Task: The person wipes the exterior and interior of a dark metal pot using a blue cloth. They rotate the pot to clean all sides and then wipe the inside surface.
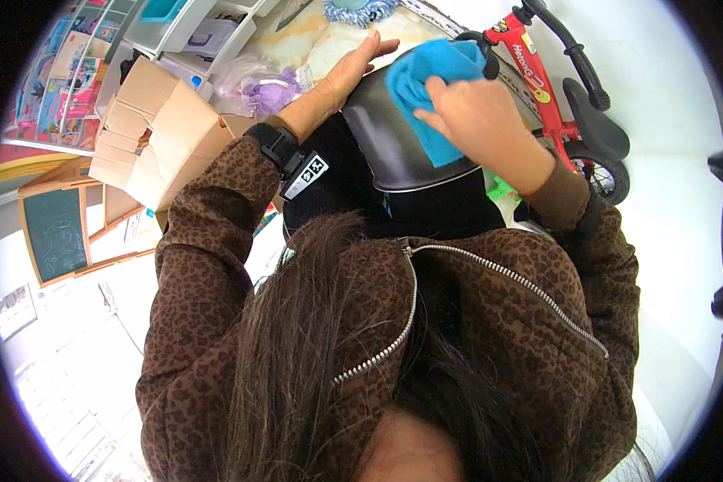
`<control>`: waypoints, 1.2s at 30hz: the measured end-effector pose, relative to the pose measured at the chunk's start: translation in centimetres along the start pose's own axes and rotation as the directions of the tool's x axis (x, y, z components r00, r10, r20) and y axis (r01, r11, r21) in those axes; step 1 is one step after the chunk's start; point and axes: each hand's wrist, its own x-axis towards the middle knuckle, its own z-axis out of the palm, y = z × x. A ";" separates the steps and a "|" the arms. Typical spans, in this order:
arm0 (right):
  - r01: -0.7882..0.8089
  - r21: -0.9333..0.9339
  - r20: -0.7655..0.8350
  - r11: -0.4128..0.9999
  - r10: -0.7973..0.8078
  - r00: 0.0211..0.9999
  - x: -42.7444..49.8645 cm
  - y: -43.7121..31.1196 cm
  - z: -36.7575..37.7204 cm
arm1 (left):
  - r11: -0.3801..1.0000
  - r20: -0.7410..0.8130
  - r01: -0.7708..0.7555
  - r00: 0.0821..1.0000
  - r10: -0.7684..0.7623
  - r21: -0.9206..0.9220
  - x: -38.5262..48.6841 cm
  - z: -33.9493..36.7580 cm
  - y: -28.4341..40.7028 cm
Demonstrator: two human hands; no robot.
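A dark grey pot-like container [385, 126] lies tilted across my black-clad lap, its light rim towards my body. My left hand [349, 69] is against its far left side, with the fingers reaching round the far end; the contact of the palm is partly hidden. In my right hand [479, 117] is a bunched blue cloth [448, 57], pressed onto the container's outer wall. Part of the cloth hangs down over the wall towards the rim. The container's inside is out of sight.
An open cardboard box [162, 132] stands at left, beside white drawers [220, 36] and a purple item in clear plastic [271, 90]. At right is a red balance bike [533, 72]. A blue-and-white mop head [361, 12] lies ahead on the marbled floor [301, 42].
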 end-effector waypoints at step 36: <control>-0.040 0.678 -0.186 0.734 0.224 0.957 0.7 8.0 5.9 | 0.327 0.146 -0.579 0.623 0.768 0.746 -2.9 6.7 3.8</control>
